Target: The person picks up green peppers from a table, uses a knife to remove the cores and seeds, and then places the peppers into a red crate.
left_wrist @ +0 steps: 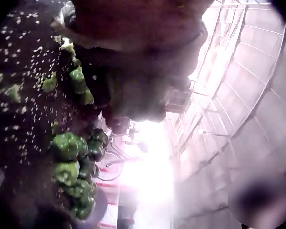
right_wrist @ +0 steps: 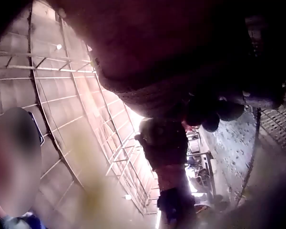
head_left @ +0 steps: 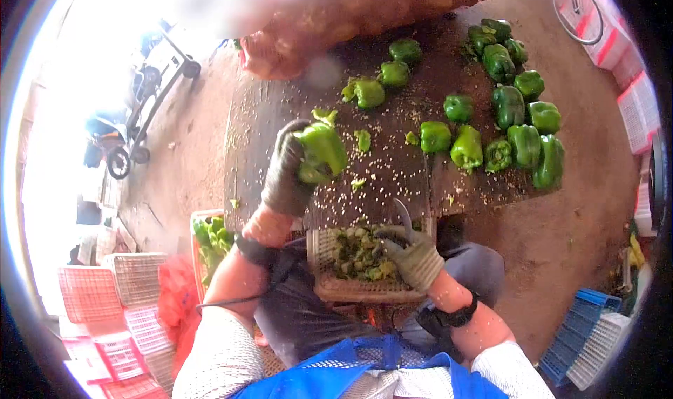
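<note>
In the head view the gloved left hand [head_left: 286,173] grips a green pepper [head_left: 324,153] above the left part of the dark table [head_left: 263,129]; a torn green piece [head_left: 324,116] shows at the pepper's top. The gloved right hand [head_left: 415,259] holds a small curved knife [head_left: 404,217], blade pointing up and away, over the right side of a crate [head_left: 364,292] of green scraps [head_left: 357,255]. The left wrist view has the left hand [left_wrist: 138,28] dark and large at the top. Dark shapes of the right hand [right_wrist: 171,62] fill the top of the right wrist view.
Several green peppers [head_left: 507,106] stand in rows on the table's right, and a few [head_left: 395,73] near the large filled sack [head_left: 350,13]. Seeds and bits lie scattered. An orange crate [head_left: 198,248] with green pieces is at the left; stacked baskets [head_left: 87,294] and blue crates [head_left: 576,332] stand on the floor.
</note>
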The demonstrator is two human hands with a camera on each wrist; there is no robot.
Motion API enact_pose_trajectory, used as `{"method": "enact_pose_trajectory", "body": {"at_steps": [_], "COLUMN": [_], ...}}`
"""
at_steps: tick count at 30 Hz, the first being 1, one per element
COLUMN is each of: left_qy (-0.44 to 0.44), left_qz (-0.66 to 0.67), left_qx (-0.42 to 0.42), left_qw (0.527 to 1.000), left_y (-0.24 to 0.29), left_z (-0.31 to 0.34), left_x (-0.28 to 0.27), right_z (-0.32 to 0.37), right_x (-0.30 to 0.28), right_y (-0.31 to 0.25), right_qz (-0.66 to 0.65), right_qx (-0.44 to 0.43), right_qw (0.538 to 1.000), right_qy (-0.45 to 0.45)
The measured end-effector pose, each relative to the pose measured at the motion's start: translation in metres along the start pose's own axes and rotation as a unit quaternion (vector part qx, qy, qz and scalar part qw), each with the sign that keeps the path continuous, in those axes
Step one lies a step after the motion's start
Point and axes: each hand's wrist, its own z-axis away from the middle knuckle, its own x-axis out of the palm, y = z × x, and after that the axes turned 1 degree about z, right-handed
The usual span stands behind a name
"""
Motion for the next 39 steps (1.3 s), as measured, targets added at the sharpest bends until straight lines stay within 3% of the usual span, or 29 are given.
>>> {"method": "enact_pose_trajectory", "body": {"at_steps": [2, 3, 5, 8, 10, 12, 14, 16, 18, 19, 22, 23, 26, 30, 33, 35, 38, 39], "left_qy": [0.038, 0.048, 0.065, 0.007, -0.061, -0.108, -0.140, -0.178, -0.193, -0.173, -0.053, -0.034, 0.019, 0.150, 0.179, 0.208, 0.192, 0.218], "left_qz": [-0.068, -0.111, -0.175, -0.244, -0.369, -0.444, -0.500, -0.573, -0.563, -0.528, -0.423, -0.434, -0.410, -0.323, -0.221, -0.102, 0.076, 0.070], "left_qx": [0.038, 0.062, 0.127, 0.194, 0.293, 0.334, 0.310, 0.280, 0.315, 0.358, 0.380, 0.382, 0.393, 0.306, 0.195, 0.109, -0.002, -0.008], "left_qw": [0.996, 0.991, 0.974, 0.950, 0.880, 0.824, 0.797, 0.750, 0.740, 0.750, 0.821, 0.815, 0.823, 0.883, 0.939, 0.967, 0.978, 0.973], "left_y": [-0.004, -0.008, -0.022, -0.025, -0.024, -0.020, 0.002, 0.026, 0.028, 0.026, 0.009, 0.010, 0.009, 0.015, 0.010, 0.001, 0.005, 0.005], "left_z": [0.037, 0.049, 0.066, 0.081, 0.075, 0.072, 0.078, 0.084, 0.084, 0.088, 0.091, 0.091, 0.091, 0.093, 0.088, 0.078, 0.064, 0.059], "left_x": [0.006, 0.006, 0.008, 0.017, 0.001, -0.003, 0.006, 0.013, 0.005, 0.000, -0.012, -0.015, -0.019, -0.010, -0.008, -0.016, -0.026, -0.031], "right_z": [0.001, 0.003, 0.014, 0.023, 0.023, 0.018, 0.013, 0.010, 0.004, 0.001, -0.001, -0.009, -0.020, -0.039, -0.061, -0.094, -0.095, -0.091], "right_x": [0.014, 0.020, 0.029, 0.046, 0.053, 0.064, 0.072, 0.077, 0.090, 0.093, 0.108, 0.111, 0.117, 0.127, 0.138, 0.140, 0.143, 0.140], "right_y": [0.010, 0.011, 0.001, -0.001, -0.010, -0.017, -0.021, -0.026, -0.024, -0.030, -0.055, -0.044, -0.051, -0.045, -0.007, 0.039, 0.029, 0.022], "right_qz": [0.000, 0.008, 0.051, 0.056, 0.093, 0.157, 0.217, 0.346, 0.402, 0.422, 0.282, 0.307, 0.271, 0.467, 0.452, 0.589, 0.485, 0.453], "right_qx": [0.009, -0.046, -0.065, -0.071, -0.089, -0.119, -0.144, -0.191, -0.234, -0.295, -0.136, -0.168, -0.120, -0.177, -0.248, -0.267, -0.123, -0.093], "right_qw": [1.000, 0.999, 0.995, 0.995, 0.991, 0.978, 0.962, 0.917, 0.883, 0.854, 0.946, 0.933, 0.952, 0.865, 0.854, 0.759, 0.862, 0.883], "right_qy": [0.003, 0.024, 0.047, 0.051, 0.045, 0.066, 0.081, 0.056, 0.053, 0.075, 0.083, 0.088, 0.077, 0.039, 0.074, 0.075, 0.082, 0.083]}}
